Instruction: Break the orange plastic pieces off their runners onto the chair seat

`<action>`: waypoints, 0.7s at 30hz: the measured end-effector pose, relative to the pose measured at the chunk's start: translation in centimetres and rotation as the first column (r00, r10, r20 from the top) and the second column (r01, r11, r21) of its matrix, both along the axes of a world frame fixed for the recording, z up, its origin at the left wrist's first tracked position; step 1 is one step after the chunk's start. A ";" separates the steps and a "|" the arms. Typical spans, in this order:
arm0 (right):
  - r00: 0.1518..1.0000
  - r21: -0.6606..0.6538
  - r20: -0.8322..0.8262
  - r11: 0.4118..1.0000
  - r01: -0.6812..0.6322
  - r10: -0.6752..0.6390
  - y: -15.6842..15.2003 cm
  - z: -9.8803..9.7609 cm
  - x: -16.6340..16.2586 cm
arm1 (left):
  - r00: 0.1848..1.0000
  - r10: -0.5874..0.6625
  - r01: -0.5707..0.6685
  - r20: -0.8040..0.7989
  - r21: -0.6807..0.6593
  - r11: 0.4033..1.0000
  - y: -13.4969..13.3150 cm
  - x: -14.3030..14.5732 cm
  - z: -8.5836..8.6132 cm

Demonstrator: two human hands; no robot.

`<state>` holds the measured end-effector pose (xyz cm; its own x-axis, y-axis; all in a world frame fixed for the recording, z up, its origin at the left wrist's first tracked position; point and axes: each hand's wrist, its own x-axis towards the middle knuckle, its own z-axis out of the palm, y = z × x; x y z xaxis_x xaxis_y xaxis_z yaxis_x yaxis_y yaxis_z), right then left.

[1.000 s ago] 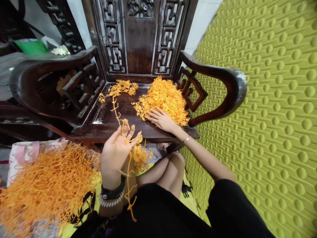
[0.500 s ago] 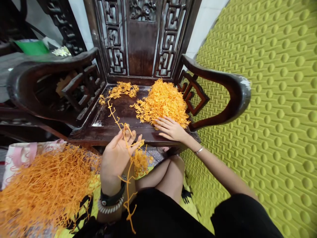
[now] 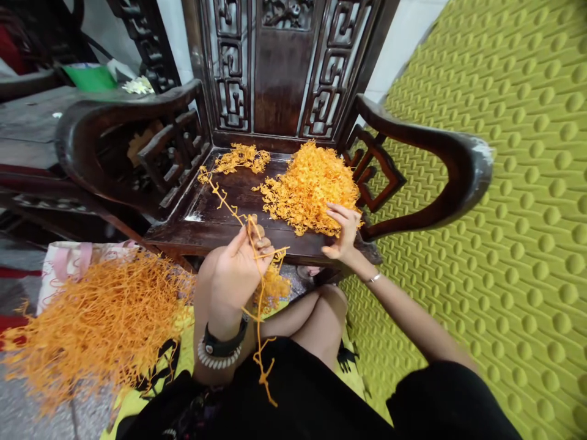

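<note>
Working through orange sprigs over the seat of a dark carved wooden chair (image 3: 215,223). Gripping a thin orange knobbly strand (image 3: 224,198) in the left hand (image 3: 238,269), fingers clenched round it just off the seat's front edge, with 1 end trailing back across the seat to a small loose orange cluster (image 3: 241,159) at its back left and the other end dangling down past the lap. Reaching with the right hand (image 3: 343,235) into the front right edge of a big heap of tiny orange blossoms (image 3: 312,183) piled on the seat's right half, fingers curled against it; impossible to tell whether pinching anything. Seemingly at the picking step, drawing a piece from the heap. Calls next for a fine pinch on 1 piece only, without dragging the heap off the seat. Compared with 1 second ago: lifted the right hand from lying flat on the seat, and closed the left from splayed open. Left of the seat and lower, a tangle of bare orange stalks (image 3: 101,318).
</note>
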<state>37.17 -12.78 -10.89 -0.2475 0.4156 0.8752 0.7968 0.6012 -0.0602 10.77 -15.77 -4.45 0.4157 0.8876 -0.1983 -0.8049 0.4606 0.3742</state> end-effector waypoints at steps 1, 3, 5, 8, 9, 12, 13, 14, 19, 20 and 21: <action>0.991 -0.069 -0.128 0.996 -0.059 0.050 -1.3 0.8 -1.2 | 1.000 -0.007 0.007 0.012 -0.002 1.000 -0.1 0.3 0.1; 0.935 -0.336 -0.310 0.899 -0.279 0.175 -3.7 2.7 -3.7 | 0.997 -0.028 0.029 0.069 -0.004 1.000 -0.3 1.1 0.3; 0.846 -0.561 -0.479 0.658 -0.501 0.235 -5.7 4.3 -6.1 | 0.990 -0.043 0.044 0.134 0.001 0.999 -0.5 1.9 0.2; 0.716 -0.647 -0.686 0.342 -0.681 0.128 -7.7 5.7 -8.6 | 0.990 -0.010 0.004 0.138 0.044 0.999 -0.8 2.6 -0.1; 0.702 -0.660 -0.709 0.285 -0.695 0.067 -8.1 5.9 -9.0 | 0.994 0.000 -0.008 0.111 0.069 0.998 -1.0 2.6 -0.2; 0.716 -0.701 -0.695 0.290 -0.652 -0.070 -9.0 6.7 -8.8 | 0.999 0.026 -0.032 0.036 0.170 0.985 -1.4 1.9 -0.3; 0.720 -0.706 -0.687 0.325 -0.630 -0.097 -9.2 6.9 -8.4 | 0.999 0.026 -0.029 0.021 0.198 0.980 -1.5 1.6 -0.3; 0.719 -0.704 -0.685 0.366 -0.609 -0.121 -9.4 7.1 -7.9 | 1.000 0.024 -0.027 0.015 0.222 0.975 -1.6 1.1 -0.4; 0.528 -0.521 -0.834 0.538 -0.663 -0.158 -10.4 7.3 -6.9 | 0.996 0.057 -0.071 0.064 0.247 0.966 -1.3 -0.5 -1.2; 0.448 -0.453 -0.880 0.563 -0.691 -0.159 -10.6 7.2 -7.0 | 0.995 0.061 -0.077 0.074 0.229 0.970 -1.3 -0.7 -1.3; 0.376 -0.397 -0.912 0.579 -0.712 -0.163 -10.8 7.1 -7.2 | 0.996 0.049 -0.064 0.078 0.204 0.977 -1.4 -0.7 -1.3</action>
<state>29.96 -23.60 -3.75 0.1305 0.9801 0.1498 -0.1640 0.1703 -0.9716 10.03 -17.14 -5.76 0.3706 0.9286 0.0200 -0.8556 0.3329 0.3964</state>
